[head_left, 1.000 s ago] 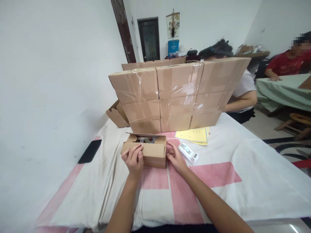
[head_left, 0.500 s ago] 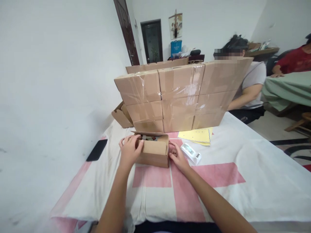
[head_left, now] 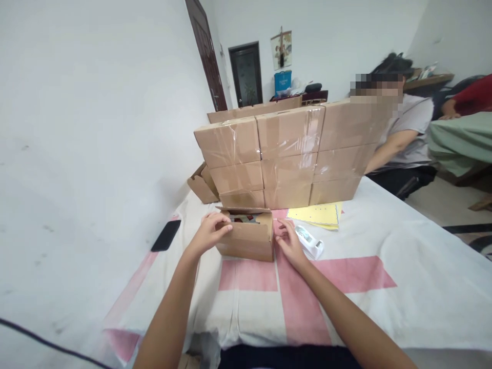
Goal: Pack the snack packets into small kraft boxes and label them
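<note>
A small cardboard box [head_left: 246, 245] with its lid raised at the back stands in front of me on the cloth. Colourful contents [head_left: 246, 219] show through its top, but I cannot make out what they are. My left hand [head_left: 209, 234] grips the upper left edge of the box, its thumb by the front panel. Just off the box's right end, my right hand [head_left: 290, 245] holds nothing, fingers apart and slightly bent. A white tape dispenser [head_left: 309, 243] lies right beside that hand.
Behind the box rises a wall of taped cardboard boxes [head_left: 288, 154]. An open carton [head_left: 203, 185] leans at its left. Yellow sheets [head_left: 317, 215] lie on the right, a black phone [head_left: 166, 236] on the left by the wall. A co-worker [head_left: 403, 128] sits beyond the boxes.
My right hand has come away from the box's right end and its fingers have spread. The front panel, slanted before, now stands more upright, with my left hand still at the left edge.
</note>
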{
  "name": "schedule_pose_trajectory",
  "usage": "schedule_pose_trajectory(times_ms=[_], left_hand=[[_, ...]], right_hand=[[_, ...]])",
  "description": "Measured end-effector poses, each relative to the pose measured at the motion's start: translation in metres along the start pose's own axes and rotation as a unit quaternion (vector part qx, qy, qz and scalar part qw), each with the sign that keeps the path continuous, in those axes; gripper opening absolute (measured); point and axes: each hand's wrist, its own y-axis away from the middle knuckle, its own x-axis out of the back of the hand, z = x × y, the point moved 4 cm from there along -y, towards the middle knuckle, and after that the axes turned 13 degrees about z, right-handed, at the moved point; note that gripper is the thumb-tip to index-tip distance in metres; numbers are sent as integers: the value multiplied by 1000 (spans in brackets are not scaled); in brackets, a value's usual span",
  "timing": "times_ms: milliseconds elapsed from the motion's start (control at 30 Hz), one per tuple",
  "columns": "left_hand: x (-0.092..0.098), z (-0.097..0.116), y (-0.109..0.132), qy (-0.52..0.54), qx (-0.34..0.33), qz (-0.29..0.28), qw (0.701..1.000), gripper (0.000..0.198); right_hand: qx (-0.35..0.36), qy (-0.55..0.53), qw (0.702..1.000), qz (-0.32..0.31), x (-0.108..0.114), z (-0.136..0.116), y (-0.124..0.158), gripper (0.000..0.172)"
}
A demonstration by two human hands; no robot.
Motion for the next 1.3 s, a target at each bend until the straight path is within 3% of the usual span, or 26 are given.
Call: schedule_pose_trajectory(times_ms=[300, 567, 667, 767, 900, 1100, 1300], left_hand=[[1, 8, 8, -4, 3, -7, 1000, 20], [-1, 4, 15, -24, 9, 44, 999, 19], [-2, 4, 15, -31, 15, 54, 998, 18], [-4, 4, 14, -34, 22, 60, 997, 16], [-4, 5, 17, -31, 22, 84, 996, 17], [-9, 2, 14, -43, 31, 130, 990, 18], [-27, -5, 0, -45, 32, 132, 990, 11]], right_hand=[[59, 9, 998, -11, -2, -14, 1, 54], [96, -9, 995, -15, -8, -45, -41, 59], [81, -24, 996, 2, -18, -49, -49, 51], [71, -20, 997, 36, -25, -52, -48, 32], [101, -35, 993, 52, -25, -58, -39, 13], [139, -35, 989, 44, -18, -64, -34, 11], [146, -43, 987, 45, -15, -63, -35, 12]])
